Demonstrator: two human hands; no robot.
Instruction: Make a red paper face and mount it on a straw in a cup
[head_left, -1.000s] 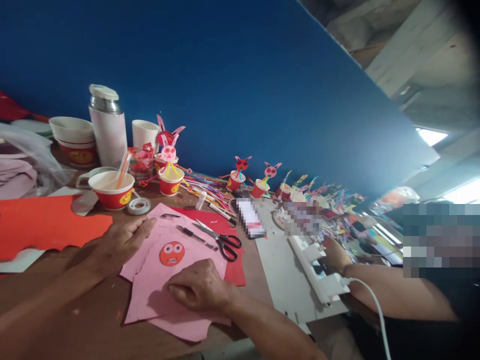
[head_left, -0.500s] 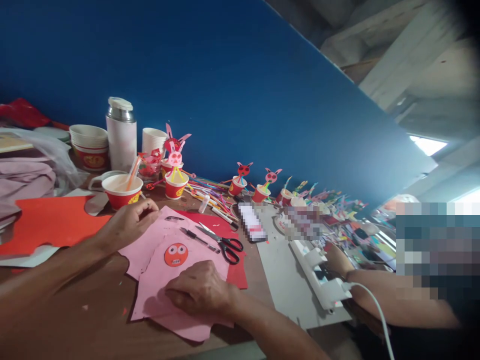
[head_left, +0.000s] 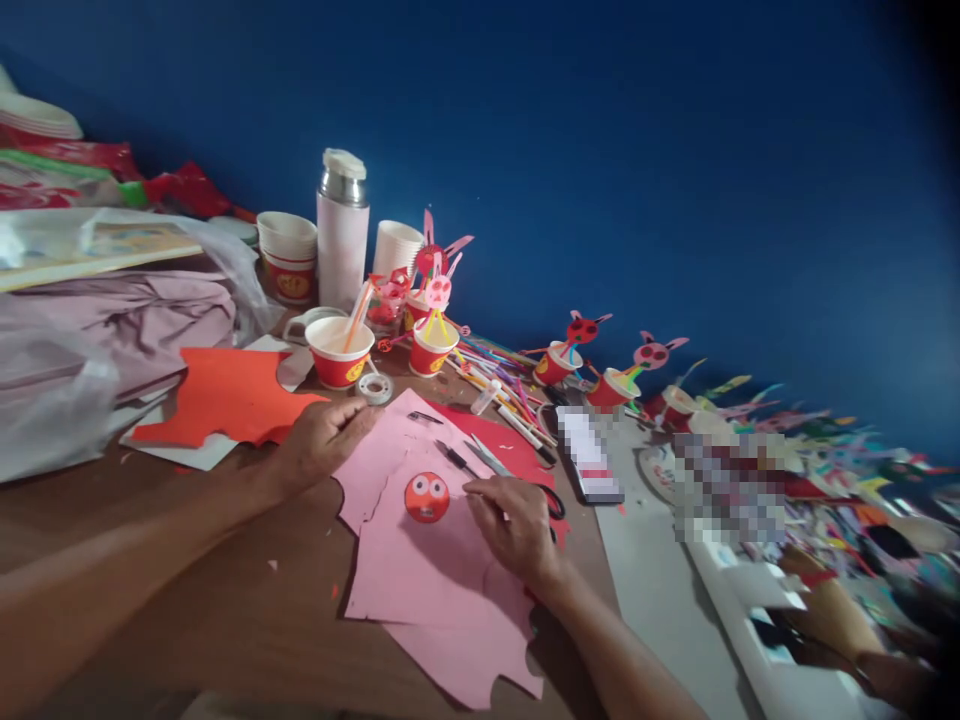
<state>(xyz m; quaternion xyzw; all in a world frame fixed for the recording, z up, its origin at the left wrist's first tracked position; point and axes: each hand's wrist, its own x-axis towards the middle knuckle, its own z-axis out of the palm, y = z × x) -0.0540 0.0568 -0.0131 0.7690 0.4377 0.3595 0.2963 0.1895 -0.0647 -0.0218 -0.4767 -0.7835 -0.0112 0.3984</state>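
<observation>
My left hand (head_left: 326,440) hovers at the left edge of the pink paper sheets (head_left: 405,580), fingers loosely stretched and nothing visible in them. Just beyond its fingertips lies a small roll of clear tape (head_left: 374,388). My right hand (head_left: 514,520) is over the same sheets, fingers half bent with a gap at the thumb. Beside it is a round orange paper face (head_left: 427,498) with googly-looking eyes and teeth. A black pen (head_left: 455,457) lies just past its fingertips. Scissors (head_left: 487,457) lie behind this hand, their black handles partly hidden.
Behind the paper stand a paper cup with straws (head_left: 340,355), a thermos (head_left: 343,235) and cups bearing rabbit-faced figures (head_left: 433,345). Orange paper (head_left: 232,395) lies left. A phone (head_left: 589,455) and a white power strip (head_left: 724,590) are to the right.
The view has swung left, shifting the scene rightward. My right hand has moved away from the lower pink sheet toward the pen, its fist loosening. The tape roll now shows past my left hand.
</observation>
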